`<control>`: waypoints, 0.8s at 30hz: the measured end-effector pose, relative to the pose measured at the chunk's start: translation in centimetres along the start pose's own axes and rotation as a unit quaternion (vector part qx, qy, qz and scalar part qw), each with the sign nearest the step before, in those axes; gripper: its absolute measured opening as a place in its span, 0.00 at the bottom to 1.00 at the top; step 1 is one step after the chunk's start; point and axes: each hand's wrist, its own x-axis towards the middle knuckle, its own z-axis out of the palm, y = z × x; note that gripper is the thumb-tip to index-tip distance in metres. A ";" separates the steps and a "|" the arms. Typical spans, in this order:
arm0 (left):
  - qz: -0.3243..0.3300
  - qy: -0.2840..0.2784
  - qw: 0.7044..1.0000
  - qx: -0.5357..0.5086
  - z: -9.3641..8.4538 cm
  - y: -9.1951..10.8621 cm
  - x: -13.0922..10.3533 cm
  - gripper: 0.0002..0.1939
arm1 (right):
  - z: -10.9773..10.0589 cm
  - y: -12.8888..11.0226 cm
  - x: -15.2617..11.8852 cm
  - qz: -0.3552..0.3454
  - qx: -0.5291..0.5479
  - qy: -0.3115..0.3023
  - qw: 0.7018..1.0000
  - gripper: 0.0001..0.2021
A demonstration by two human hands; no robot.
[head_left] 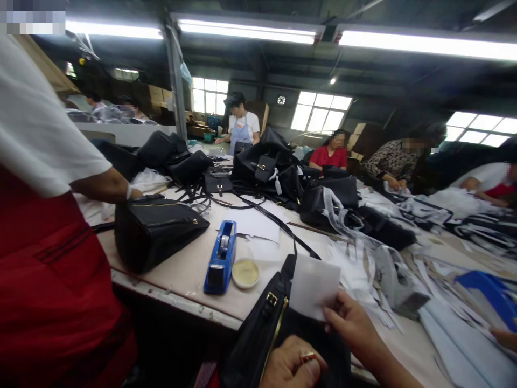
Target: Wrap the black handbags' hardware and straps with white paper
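A black handbag (254,328) with a gold buckle and a gold zipper is close in front of me, at the table's front edge. My left hand (293,364) is closed on the bag beside the zipper, with its fingers curled. A small shiny gold-red piece shows at those fingers; I cannot tell if it is a ring. Between thumb and fingers, my right hand (351,320) pinches a square of thin white paper (314,285) upright over the bag's opening. The inside of the bag is dark.
A blue tape dispenser (221,256) and a small round dish (245,272) stand on the table (177,269). At left, a co-worker's hand touches another black bag (153,229). Black bags (266,167) are heaped behind. A grey tape dispenser (398,283) and paper strips lie right.
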 end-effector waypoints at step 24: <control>0.067 -0.034 0.972 0.223 3.3 6.7 3.0 0.05 | -2.3 0.6 -11.2 0.045 0.172 -0.080 0.981 0.22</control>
